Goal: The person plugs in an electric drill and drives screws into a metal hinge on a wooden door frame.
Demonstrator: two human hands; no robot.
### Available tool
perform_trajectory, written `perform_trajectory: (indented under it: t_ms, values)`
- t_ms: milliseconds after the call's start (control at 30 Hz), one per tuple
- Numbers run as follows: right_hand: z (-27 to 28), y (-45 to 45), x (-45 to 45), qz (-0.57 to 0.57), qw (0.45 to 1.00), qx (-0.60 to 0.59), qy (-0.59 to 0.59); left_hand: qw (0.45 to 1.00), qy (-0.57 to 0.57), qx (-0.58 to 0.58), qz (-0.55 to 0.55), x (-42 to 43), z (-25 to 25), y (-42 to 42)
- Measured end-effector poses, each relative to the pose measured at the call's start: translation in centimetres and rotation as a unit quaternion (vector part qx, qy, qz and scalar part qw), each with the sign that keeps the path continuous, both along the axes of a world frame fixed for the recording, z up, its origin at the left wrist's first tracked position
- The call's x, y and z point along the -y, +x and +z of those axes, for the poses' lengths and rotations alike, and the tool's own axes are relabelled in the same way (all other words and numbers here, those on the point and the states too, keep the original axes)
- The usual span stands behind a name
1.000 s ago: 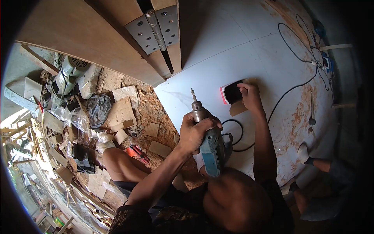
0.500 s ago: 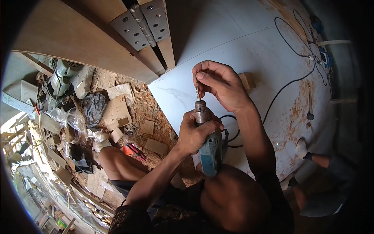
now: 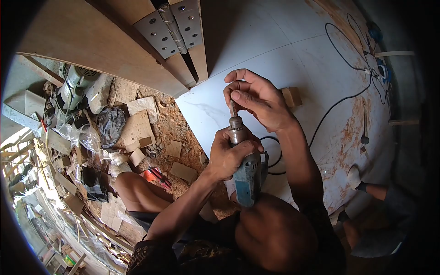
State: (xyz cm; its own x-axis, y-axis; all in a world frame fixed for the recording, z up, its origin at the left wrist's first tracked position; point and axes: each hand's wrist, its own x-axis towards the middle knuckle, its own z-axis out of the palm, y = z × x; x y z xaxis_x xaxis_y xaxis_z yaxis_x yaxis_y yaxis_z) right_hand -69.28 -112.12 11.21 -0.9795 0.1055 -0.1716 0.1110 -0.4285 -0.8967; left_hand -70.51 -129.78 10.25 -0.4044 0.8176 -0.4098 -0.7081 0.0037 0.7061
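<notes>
A teal power drill (image 3: 248, 181) stands nearly upright against my raised knee, its metal chuck (image 3: 237, 130) pointing away from me. My left hand (image 3: 231, 156) is wrapped around the drill just below and beside the chuck. From the chuck's jaws sticks a short, thin drill bit (image 3: 233, 109). My right hand (image 3: 259, 100) pinches the upper end of this bit between thumb and a bent finger, partly hiding it, while the index finger is lifted off. Beyond the hands, a steel hinge (image 3: 173, 30) joins two wooden edges.
A wooden door panel (image 3: 91, 43) rises at upper left. Beside my right wrist lies a small wood block (image 3: 292, 96) on the white tiles (image 3: 261, 46). A black cord (image 3: 327, 110) crosses the floor. Cardboard scraps (image 3: 137, 128) and red-handled pliers (image 3: 158, 176) lie left; another person's foot (image 3: 354, 177) is at right.
My right index finger has lifted and straightened away from the bit, and the hand sits slightly lower. My left hand and the drill have hardly moved; the view has shifted a little.
</notes>
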Motion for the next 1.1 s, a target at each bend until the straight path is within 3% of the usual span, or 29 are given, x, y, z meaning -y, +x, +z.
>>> perform_trajectory:
  t_ms: [200,267,433,467,533,633,767,867,1000,1100]
  values:
    - [1.5,1.0,0.5,-0.03,0.999,0.002,0.043,1.0,0.018,-0.011,0.009,-0.3,0.9,-1.0]
    - [1.7,3.3,0.9,-0.093,0.984,-0.021,0.149,0.999,0.009,-0.05,0.02,-0.4,2.1,-1.8]
    - [3.0,10.7,3.6,-0.113,0.978,-0.06,0.166,0.996,0.003,-0.064,0.068,-1.2,6.4,-4.0]
    - [3.1,11.7,4.0,-0.104,0.944,-0.088,0.299,0.995,-0.002,-0.065,0.074,-1.4,7.4,-4.5]
    - [3.2,12.7,5.1,-0.096,0.892,-0.115,0.426,0.994,-0.031,-0.087,0.051,-1.7,8.6,-5.4]
    - [3.0,12.8,8.2,-0.143,0.888,-0.126,0.418,0.995,0.006,-0.037,0.096,-2.5,9.1,-5.7]
    - [0.9,12.0,11.1,-0.28,0.8,-0.051,0.529,0.994,-0.006,-0.048,0.094,-2.6,9.7,-6.0]
    - [0.5,12.0,10.1,-0.273,0.758,-0.1,0.584,0.995,-0.024,-0.047,0.089,-2.7,10.0,-6.0]
    - [1.4,11.1,11.3,-0.329,0.705,-0.08,0.623,0.994,-0.021,-0.033,0.103,-2.8,10.4,-5.9]
    - [0.9,10.8,10.9,-0.355,0.694,-0.086,0.62,0.993,-0.016,-0.045,0.105,-2.8,10.4,-6.2]
